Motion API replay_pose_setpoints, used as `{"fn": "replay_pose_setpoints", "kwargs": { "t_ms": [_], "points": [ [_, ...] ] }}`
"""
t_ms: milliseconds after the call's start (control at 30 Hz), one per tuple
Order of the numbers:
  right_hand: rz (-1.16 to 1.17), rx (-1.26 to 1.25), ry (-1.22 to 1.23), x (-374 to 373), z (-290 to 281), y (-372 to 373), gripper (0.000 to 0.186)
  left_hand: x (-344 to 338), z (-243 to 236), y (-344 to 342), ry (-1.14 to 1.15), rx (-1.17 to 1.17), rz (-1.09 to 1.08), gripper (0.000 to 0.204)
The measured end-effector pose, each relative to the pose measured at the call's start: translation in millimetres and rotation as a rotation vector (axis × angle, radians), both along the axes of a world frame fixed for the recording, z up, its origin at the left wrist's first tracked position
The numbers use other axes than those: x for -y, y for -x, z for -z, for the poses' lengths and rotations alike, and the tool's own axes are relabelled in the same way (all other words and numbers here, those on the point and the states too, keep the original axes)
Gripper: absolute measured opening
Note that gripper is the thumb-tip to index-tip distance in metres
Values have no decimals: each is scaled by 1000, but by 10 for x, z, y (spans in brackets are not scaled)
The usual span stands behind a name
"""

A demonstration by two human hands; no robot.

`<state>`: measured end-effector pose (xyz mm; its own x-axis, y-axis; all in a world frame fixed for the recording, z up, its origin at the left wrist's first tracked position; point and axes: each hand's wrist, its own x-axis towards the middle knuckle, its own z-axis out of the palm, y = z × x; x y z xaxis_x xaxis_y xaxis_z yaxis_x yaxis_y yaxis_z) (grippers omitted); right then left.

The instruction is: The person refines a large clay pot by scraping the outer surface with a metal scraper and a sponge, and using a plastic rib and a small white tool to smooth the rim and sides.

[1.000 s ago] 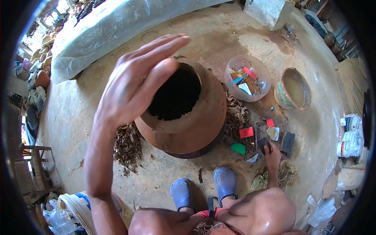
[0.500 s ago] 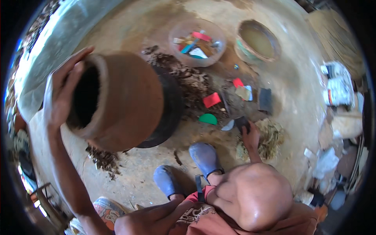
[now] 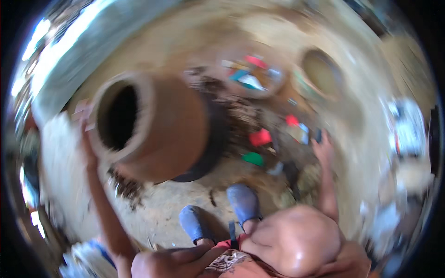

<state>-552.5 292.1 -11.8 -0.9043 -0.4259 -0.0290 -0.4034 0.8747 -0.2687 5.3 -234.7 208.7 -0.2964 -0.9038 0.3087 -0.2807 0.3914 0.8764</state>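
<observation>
A large brown clay pot (image 3: 174, 125) with a wide dark mouth stands to my left on a black round base (image 3: 219, 134). My left hand (image 3: 84, 120) is at the outer left of its rim, smeared by motion, so its finger positions are unclear. My right hand (image 3: 324, 150), out to the right, has its fingers at a small dark rectangular piece (image 3: 318, 135), which they partly cover. Another dark piece (image 3: 291, 173) lies on the ground next to a greyish-white piece (image 3: 276, 168). Close by are a green half-round piece (image 3: 253, 159) and a red piece (image 3: 260, 137).
Beyond these stand a clear tub (image 3: 273, 90) of coloured pieces and a bowl (image 3: 320, 74) of murky water. Clay scraps (image 3: 241, 111) lie by the pot, a crumpled pale cloth (image 3: 308, 183) by my right forearm. White bags (image 3: 408, 129) line the right side.
My right hand has let go of one dark piece and moved up and right to another. My left hand has shifted from over the pot's rim to its outer side. The view has moved.
</observation>
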Motion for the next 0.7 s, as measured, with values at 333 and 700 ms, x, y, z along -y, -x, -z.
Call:
{"fn": "replay_pose_setpoints", "kwargs": {
  "t_ms": [333,700],
  "points": [
    [142,83,-184,-102,51,-13,89,-1287,1644,-117,-664,-177,-156,42],
    [32,-345,0,120,-210,-539,72,-947,2424,-230,-358,176,-111,38]
  ]
}}
